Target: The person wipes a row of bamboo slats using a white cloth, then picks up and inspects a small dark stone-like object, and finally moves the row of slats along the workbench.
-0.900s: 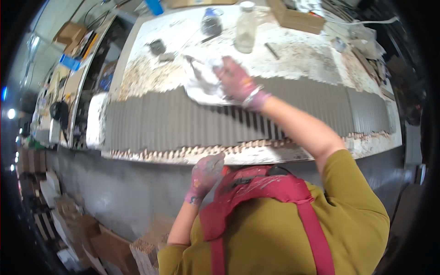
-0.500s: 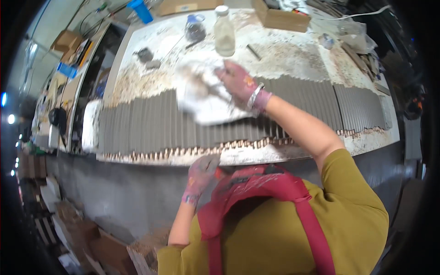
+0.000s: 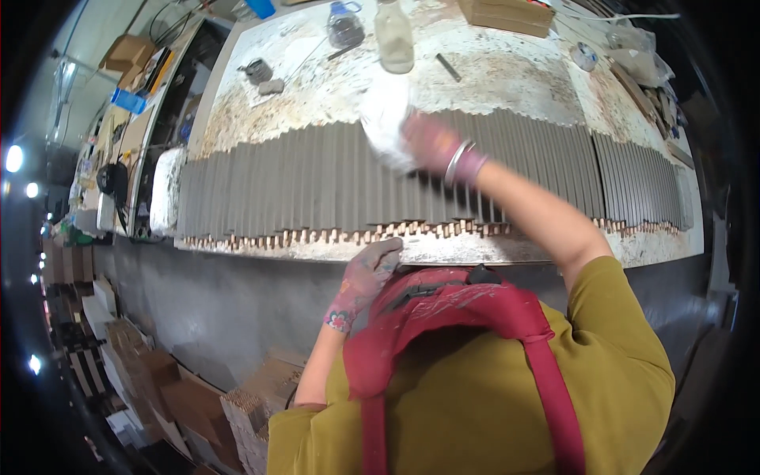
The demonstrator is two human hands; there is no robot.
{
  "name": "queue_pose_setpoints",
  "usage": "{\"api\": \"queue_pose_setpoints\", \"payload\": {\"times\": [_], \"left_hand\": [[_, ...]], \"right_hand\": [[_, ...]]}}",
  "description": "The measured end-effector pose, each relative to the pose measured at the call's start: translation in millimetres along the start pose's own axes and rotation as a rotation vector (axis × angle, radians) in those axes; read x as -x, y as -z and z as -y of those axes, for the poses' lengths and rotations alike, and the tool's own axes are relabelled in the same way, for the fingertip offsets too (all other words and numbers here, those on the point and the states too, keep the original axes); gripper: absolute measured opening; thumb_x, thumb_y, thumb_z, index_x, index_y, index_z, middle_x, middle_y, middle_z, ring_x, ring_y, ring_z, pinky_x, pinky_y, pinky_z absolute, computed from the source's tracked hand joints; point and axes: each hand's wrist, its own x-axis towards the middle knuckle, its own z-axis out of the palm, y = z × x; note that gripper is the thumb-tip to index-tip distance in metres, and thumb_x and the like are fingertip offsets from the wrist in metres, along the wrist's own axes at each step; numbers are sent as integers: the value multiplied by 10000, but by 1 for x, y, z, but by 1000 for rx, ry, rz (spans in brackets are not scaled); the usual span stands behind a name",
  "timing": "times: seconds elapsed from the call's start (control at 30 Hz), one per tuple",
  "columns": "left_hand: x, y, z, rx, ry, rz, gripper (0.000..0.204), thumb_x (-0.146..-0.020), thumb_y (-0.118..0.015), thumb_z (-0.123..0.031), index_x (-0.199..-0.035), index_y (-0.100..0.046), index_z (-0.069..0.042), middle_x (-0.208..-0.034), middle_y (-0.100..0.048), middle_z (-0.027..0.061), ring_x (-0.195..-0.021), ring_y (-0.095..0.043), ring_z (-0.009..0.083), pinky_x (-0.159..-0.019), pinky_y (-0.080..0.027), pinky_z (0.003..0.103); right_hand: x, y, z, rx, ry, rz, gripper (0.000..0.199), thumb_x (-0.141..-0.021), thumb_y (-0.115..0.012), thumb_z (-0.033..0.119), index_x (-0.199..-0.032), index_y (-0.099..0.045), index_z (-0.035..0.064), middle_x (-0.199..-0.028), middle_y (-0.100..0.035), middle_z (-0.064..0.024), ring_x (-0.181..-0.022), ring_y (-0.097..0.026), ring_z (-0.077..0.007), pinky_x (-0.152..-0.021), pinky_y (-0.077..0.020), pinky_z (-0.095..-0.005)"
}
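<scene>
A row of many dark grey rods (image 3: 293, 178) lies side by side across the white table, their copper-coloured ends toward me. My right hand (image 3: 434, 144), in a pink glove, is closed on a bunched white cloth (image 3: 385, 119). The cloth is over the middle of the row, reaching past its far edge; motion blurs it and the hand. At the table's front edge my left hand (image 3: 366, 279), in a greyish-pink glove, has loosely stretched fingers and holds nothing visible. Its fingertips are close to the copper-coloured ends, and I cannot tell if they touch the edge.
Beyond the rods stand a cloudy bottle (image 3: 394, 39) and a clear jug with a blue handle (image 3: 345, 28). A single short rod (image 3: 448, 68) lies nearby. At the far right are a cardboard box (image 3: 507, 16) and a tape roll (image 3: 584, 57). A white block (image 3: 166, 192) borders the row's left end.
The cloth has gone from spread out to bunched, and its left part has moved right. My left hand has moved up to the table edge. The whole view has shifted slightly.
</scene>
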Motion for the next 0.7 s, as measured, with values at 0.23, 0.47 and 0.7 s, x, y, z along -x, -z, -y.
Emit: {"api": "queue_pose_setpoints", "payload": {"times": [0.23,0.47,0.7], "left_hand": [[21,-14,-33,153,109,183,375,-946,-588,-202,-1276,-577,-24,-1276,-610,101,-1138,-568,174,-996,-426,306],[-36,-79,-55,-19,-10,269,372,-947,-587,-167,-1287,-561,-17,-1224,-620,82,-1095,-573,152,-970,-436,276],[-28,-117,-45,-28,40,337,382,-960,-603,-200,-1284,-542,-8,-1258,-591,75,-1153,-552,144,-1029,-406,261]], "right_hand": [[55,34,-8,-309,625,-250,341,-929,-548,307,-1141,-607,47,-925,-648,-148,-925,-633,-229,-841,-486,-386],[78,-22,-43,-162,292,-356,88,-872,-533,96,-922,-566,32,-912,-607,-195,-922,-623,-298,-800,-512,-411],[95,85,-72,-585,90,-153,193,-892,-555,242,-924,-587,54,-989,-631,-152,-872,-631,-276,-801,-516,-407]]}}
